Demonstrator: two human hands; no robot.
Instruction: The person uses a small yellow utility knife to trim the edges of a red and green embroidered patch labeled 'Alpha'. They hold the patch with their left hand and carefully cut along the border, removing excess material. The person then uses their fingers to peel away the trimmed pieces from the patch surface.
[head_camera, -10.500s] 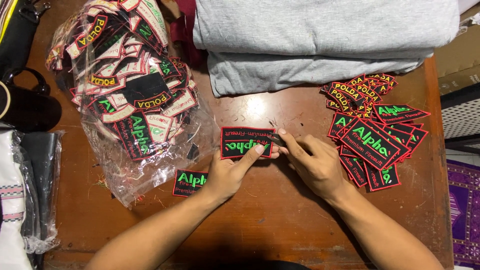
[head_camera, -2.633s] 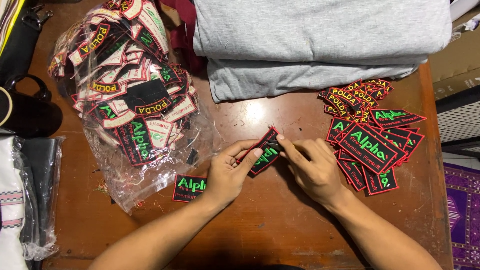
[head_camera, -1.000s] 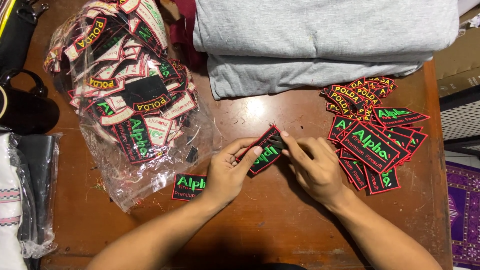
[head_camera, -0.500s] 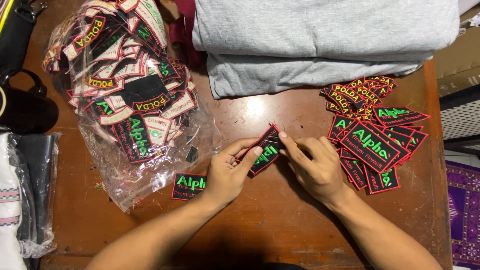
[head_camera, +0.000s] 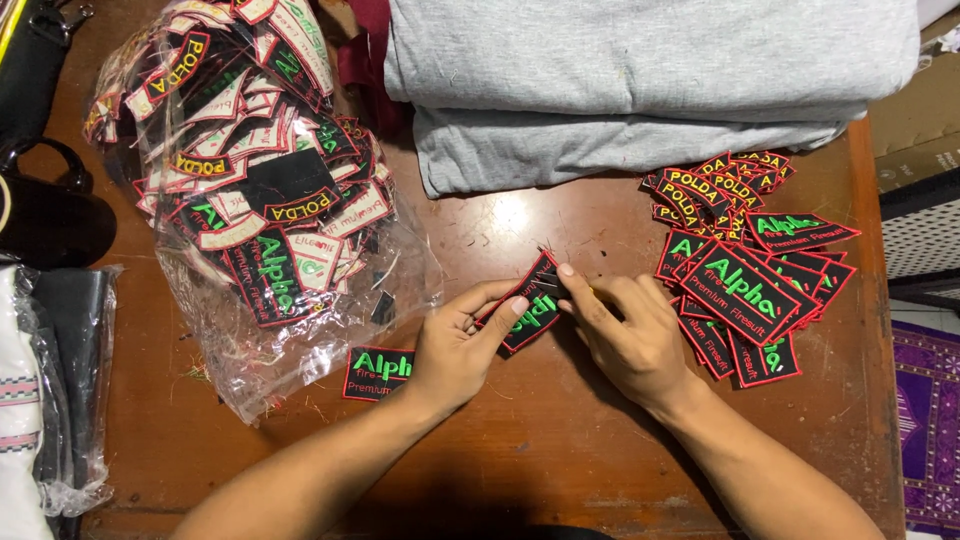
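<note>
My left hand (head_camera: 455, 345) pinches a black embroidered patch (head_camera: 530, 312) with a red border and green lettering, holding it tilted just above the wooden table (head_camera: 540, 440). My right hand (head_camera: 625, 330) meets the patch's upper right edge, its index fingertip on the border. It is closed around a small cutting tool whose thin metal tip (head_camera: 545, 254) pokes out past the patch's top corner. One matching patch (head_camera: 375, 372) lies flat to the left of my left wrist.
A spread pile of the same patches (head_camera: 750, 290) lies right of my right hand. A clear plastic bag (head_camera: 260, 200) stuffed with patches sits at the left. Folded grey cloth (head_camera: 640, 80) is stacked at the back. Dark bags (head_camera: 40, 210) line the left edge.
Since the earliest frame the patch has turned from lying level to a diagonal tilt. Over the last second both hands stay almost still on it.
</note>
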